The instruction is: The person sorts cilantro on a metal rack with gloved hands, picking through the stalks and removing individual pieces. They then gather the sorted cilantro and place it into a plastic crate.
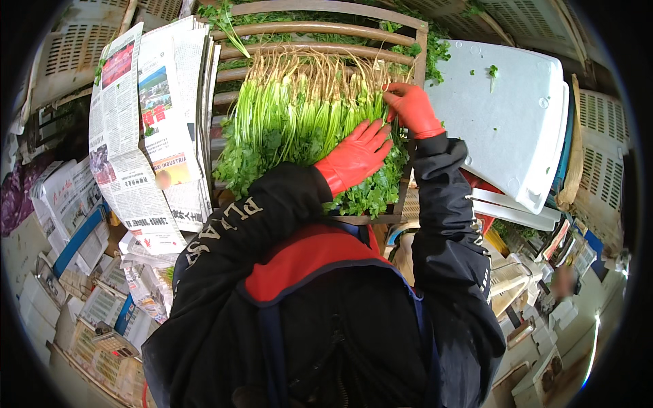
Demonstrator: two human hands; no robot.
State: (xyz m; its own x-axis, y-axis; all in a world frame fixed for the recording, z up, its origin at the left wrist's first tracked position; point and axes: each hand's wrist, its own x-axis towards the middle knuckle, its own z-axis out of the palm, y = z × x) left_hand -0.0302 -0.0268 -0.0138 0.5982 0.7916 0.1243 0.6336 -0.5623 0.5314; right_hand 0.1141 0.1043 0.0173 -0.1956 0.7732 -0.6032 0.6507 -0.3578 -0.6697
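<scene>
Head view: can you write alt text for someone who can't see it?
A person's red-gloved left hand rests on leafy green stalks laid in a row, right hand at its right end. Brown slats lie beneath, newspapers to the left, a white panel to the right.

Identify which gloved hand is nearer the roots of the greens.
The right hand, higher up beside the roots; the left hand lies lower, over stems and leaves.

I see print [156,112] on newspapers [112,180] at the left edge of the slatted desk [320,27], pale letters [228,226] on the left sleeve [286,190].
</scene>
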